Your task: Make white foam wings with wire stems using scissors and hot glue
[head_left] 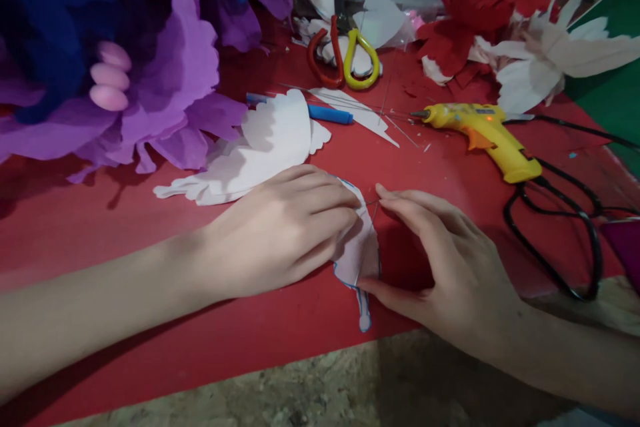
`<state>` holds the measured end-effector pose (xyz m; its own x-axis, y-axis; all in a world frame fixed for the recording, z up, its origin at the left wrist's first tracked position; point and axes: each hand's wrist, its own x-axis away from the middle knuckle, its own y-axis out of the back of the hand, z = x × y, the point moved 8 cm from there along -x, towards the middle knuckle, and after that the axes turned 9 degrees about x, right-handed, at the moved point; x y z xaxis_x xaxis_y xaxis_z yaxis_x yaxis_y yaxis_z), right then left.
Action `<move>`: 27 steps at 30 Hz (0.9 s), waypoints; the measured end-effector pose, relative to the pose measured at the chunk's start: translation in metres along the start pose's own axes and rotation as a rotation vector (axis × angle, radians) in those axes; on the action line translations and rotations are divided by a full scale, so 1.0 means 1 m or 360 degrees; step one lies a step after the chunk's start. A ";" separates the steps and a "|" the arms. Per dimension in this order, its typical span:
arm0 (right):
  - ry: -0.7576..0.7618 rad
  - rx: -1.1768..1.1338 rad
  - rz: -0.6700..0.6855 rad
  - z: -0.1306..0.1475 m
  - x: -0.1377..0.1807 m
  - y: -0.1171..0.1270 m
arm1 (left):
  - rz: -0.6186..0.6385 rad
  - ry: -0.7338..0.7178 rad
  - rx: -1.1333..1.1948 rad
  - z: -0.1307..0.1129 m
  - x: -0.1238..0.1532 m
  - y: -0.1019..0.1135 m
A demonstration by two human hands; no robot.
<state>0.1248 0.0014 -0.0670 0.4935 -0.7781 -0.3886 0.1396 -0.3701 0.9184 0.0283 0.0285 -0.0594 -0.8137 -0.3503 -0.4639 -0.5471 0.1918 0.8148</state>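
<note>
A white paper wing cutout [361,250] with a blue outline and a narrow tail lies on the red sheet [200,340]. My left hand [295,227] is closed over its upper left part, fingers curled and pressed on the paper; the fingertips are partly hidden. A thin bent wire [373,212] runs over the cutout. My right hand [445,253] holds this wire, with the index fingertip at its upper bend and the thumb at the lower edge of the cutout. Just behind my left hand lie more white scalloped paper wings [270,140].
A blue pen [330,113] lies under the white wings. Scissors [345,53] with red and yellow handles rest at the back. On the right is a yellow glue gun [490,133] with a looped black cord [597,260]. Purple paper petals [175,80] fill the left; red petals [465,13] stand behind.
</note>
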 end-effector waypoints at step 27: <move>-0.0140 -0.0165 0.0063 -0.005 0.002 -0.006 | 0.0074 0.0014 -0.0062 -0.001 0.001 -0.001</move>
<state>0.1293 0.0047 -0.0725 0.4237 -0.8343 -0.3527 0.2120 -0.2873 0.9341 0.0287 0.0267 -0.0604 -0.8363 -0.3499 -0.4221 -0.5003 0.1722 0.8485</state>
